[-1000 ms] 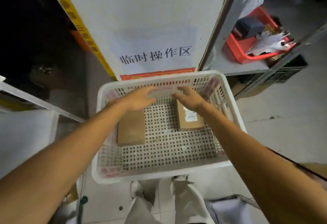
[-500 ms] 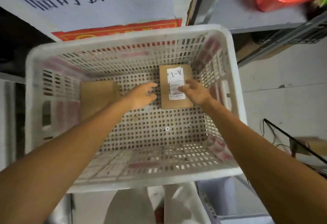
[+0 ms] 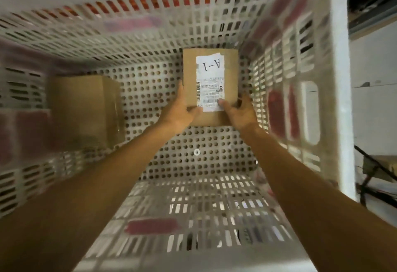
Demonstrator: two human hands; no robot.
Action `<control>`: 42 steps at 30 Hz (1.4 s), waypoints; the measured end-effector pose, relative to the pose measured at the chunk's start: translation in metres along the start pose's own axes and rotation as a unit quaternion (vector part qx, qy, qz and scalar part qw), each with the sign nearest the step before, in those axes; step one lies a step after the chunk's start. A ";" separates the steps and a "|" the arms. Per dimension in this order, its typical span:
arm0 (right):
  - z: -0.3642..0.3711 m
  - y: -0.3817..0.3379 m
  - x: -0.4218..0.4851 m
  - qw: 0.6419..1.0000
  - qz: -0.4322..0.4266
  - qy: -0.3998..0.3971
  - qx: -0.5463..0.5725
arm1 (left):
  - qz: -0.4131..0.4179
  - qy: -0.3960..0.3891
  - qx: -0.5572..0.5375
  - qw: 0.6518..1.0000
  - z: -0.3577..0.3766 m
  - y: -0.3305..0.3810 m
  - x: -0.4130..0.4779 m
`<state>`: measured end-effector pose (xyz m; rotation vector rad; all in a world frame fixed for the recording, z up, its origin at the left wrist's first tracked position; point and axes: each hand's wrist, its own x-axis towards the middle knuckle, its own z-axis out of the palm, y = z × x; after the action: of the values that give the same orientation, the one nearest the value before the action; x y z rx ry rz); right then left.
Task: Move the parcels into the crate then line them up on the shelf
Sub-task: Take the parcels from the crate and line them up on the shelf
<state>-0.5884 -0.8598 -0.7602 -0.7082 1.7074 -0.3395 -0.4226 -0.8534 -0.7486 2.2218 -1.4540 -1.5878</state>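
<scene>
From the head camera, a person is looking down into a big white plastic crate [image 3: 337, 78] with holes all over its floor and slots in its walls. Both bare arms are reaching down inside it.

A brown cardboard parcel [image 3: 231, 67] is sitting near the far right corner of the crate floor, close to the far wall and the right wall. It is wearing a white label that says "A-1" and has barcodes on it.

The left hand [image 3: 178, 113] is gripping the parcel's near left corner, with its thumb lying on top and its fingers going along the left side. The right hand [image 3: 241, 113] is gripping the near right corner, with its thumb pressing on the bottom of the label and its fingers curling round the right side. I cannot tell if the parcel is resting on the floor or is lifted a little.

A second, plain brown parcel [image 3: 83, 108] is lying by the left wall, well apart from the first. It is looking blurry.

A small white ring [image 3: 196, 152] is lying in the middle of the crate floor, between the two arms.
</scene>
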 end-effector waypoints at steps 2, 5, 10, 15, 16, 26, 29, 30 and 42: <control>0.007 0.013 -0.003 1.000 0.014 0.007 0.027 | -0.014 0.017 0.007 1.000 0.003 -0.010 0.000; 0.012 0.025 -0.022 0.998 0.059 -0.028 0.018 | -0.046 -0.037 0.007 0.998 -0.004 -0.029 -0.013; 0.020 0.045 -0.040 0.989 0.102 -0.094 0.043 | -0.112 -0.098 -0.061 0.987 -0.014 -0.054 -0.031; 0.028 0.056 -0.040 0.988 0.093 -0.089 0.080 | -0.121 -0.077 -0.165 0.976 -0.001 -0.062 -0.033; 0.028 0.056 -0.041 0.987 0.095 -0.095 0.084 | -0.119 -0.074 -0.172 0.975 0.000 -0.063 -0.035; 0.031 0.022 -0.095 0.984 0.047 -0.169 0.021 | -0.149 -0.060 -0.263 0.951 -0.040 -0.070 -0.099; 0.037 -0.003 -0.130 0.985 0.005 -0.172 0.022 | -0.110 -0.028 -0.269 0.956 -0.071 -0.067 -0.128; 0.040 -0.013 -0.145 0.985 -0.012 -0.170 0.023 | -0.094 -0.013 -0.274 0.957 -0.083 -0.066 -0.138; 0.107 -0.186 -0.344 0.933 -0.323 -0.153 -0.045 | 0.118 0.134 -0.412 0.893 -0.274 -0.068 -0.316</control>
<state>-0.3944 -0.7748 -0.4144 -1.3204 1.1625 -0.5720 -0.1807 -0.7170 -0.4284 1.6014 -0.7185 -1.3744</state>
